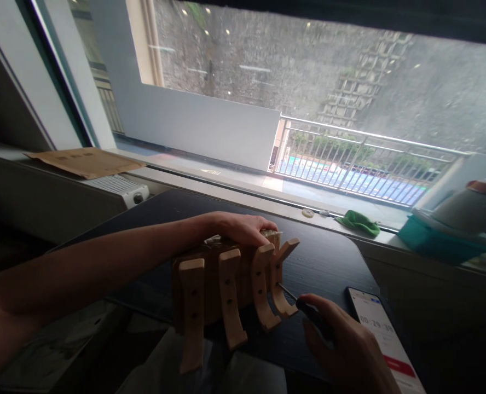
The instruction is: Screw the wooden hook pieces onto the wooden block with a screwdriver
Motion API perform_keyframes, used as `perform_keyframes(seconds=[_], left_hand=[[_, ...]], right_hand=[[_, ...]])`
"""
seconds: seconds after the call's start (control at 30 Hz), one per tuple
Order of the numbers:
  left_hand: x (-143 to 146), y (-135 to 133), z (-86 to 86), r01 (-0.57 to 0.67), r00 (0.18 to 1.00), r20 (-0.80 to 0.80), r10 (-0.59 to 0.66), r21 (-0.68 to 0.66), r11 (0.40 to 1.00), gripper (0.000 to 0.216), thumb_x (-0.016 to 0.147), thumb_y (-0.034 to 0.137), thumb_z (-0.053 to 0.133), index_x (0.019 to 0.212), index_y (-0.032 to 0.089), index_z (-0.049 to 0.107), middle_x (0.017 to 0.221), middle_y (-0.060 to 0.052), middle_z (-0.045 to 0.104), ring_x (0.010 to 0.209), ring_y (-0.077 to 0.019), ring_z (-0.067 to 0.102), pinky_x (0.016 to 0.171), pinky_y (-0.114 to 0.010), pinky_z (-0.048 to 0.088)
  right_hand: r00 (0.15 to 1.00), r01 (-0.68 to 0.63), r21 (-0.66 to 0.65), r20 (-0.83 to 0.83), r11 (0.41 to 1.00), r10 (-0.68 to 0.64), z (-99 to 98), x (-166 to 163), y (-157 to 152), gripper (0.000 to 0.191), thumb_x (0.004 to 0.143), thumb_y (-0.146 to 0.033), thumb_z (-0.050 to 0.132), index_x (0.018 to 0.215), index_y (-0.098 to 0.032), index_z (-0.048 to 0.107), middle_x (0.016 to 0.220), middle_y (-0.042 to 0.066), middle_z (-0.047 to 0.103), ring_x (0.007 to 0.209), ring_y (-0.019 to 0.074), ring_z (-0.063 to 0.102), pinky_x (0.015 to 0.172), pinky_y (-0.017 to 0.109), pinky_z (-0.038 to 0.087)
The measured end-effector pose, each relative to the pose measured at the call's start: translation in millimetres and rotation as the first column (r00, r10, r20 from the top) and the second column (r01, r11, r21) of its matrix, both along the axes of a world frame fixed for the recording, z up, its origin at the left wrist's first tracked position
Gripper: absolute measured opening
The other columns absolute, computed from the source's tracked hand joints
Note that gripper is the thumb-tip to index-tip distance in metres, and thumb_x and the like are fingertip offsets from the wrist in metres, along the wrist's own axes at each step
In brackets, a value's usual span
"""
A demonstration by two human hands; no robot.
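A wooden coat rack (210, 284) with several wooden hooks stands on edge on the dark table (325, 257). My left hand (243, 227) lies over its top edge, fingers curled round it. My right hand (345, 345) is closed on a black-handled screwdriver (308, 312). The screwdriver's thin shaft points left, its tip at the rightmost hook (282, 279).
A phone (385, 336) with a lit timer screen lies on the table right of my right hand. A green cloth (360, 223) lies on the window sill. A teal box (435, 238) sits at the far right. Cardboard (85, 161) lies on a radiator at the left.
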State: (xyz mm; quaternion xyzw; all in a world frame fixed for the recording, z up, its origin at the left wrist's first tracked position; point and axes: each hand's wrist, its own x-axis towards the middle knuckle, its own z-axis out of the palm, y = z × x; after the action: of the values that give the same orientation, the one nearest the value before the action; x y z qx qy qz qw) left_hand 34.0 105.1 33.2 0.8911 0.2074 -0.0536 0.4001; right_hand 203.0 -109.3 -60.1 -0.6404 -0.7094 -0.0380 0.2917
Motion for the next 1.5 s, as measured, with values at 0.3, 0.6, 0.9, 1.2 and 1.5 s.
perform_keyframes(seconds=[0.3,0.6,0.9,1.2,1.5], left_hand=[[-2.3,5.4,-7.3,-0.031,1.000,0.002,0.031,-0.133,0.991,0.045,0.064,0.034,0.060,0.106,0.019,0.055,0.091,-0.002,0.065,0.079,-0.0209,0.062,0.063,-0.026,0.047],[-1.8,4.9,-5.3,-0.020,1.000,-0.013,0.020,-0.076,0.997,0.044,0.067,0.035,0.060,0.107,0.019,0.054,0.093,-0.002,0.064,0.082,-0.0211,0.063,0.062,-0.025,0.048],[-2.8,5.2,-5.6,-0.008,1.000,-0.010,0.007,-0.066,0.998,0.043,0.068,0.034,0.058,0.107,0.019,0.054,0.094,-0.002,0.065,0.081,-0.0198,0.062,0.063,-0.024,0.048],[2.4,-9.1,1.5,0.009,0.999,-0.051,-0.005,0.079,0.997,0.044,0.066,0.035,0.059,0.107,0.022,0.054,0.095,0.000,0.063,0.081,-0.0190,0.060,0.061,-0.023,0.046],[0.5,-8.1,-1.0,-0.003,0.999,-0.042,0.005,0.056,0.998,0.046,0.065,0.034,0.058,0.110,0.022,0.054,0.096,0.000,0.064,0.082,-0.0190,0.061,0.063,-0.023,0.047]], right_hand=[[0.997,-0.042,0.093,-0.053,0.995,0.047,-8.0,3.7,8.3,0.024,0.088,-0.029,0.049,0.100,-0.017,0.066,0.077,0.003,0.070,0.065,0.0131,0.066,0.055,0.018,0.051],[0.987,0.063,-0.095,-0.140,0.993,-0.076,-9.9,3.5,2.8,0.026,0.086,-0.034,0.051,0.104,-0.020,0.064,0.083,0.002,0.071,0.070,0.0148,0.068,0.053,0.017,0.052],[0.991,-0.097,0.104,0.104,0.990,0.086,-11.9,3.0,8.8,0.028,0.090,-0.028,0.044,0.101,-0.015,0.066,0.074,0.005,0.070,0.059,0.0133,0.065,0.049,0.019,0.049],[0.998,0.039,-0.142,-0.035,0.989,-0.045,-10.6,-0.1,2.9,0.033,0.090,-0.037,0.043,0.105,-0.019,0.066,0.082,0.004,0.073,0.068,0.0182,0.069,0.050,0.020,0.051],[0.941,-0.168,0.083,0.310,0.982,0.134,-1.5,-9.3,5.0,0.037,0.089,-0.017,0.033,0.109,-0.012,0.065,0.058,0.003,0.060,0.043,0.0106,0.054,0.039,0.018,0.037]])
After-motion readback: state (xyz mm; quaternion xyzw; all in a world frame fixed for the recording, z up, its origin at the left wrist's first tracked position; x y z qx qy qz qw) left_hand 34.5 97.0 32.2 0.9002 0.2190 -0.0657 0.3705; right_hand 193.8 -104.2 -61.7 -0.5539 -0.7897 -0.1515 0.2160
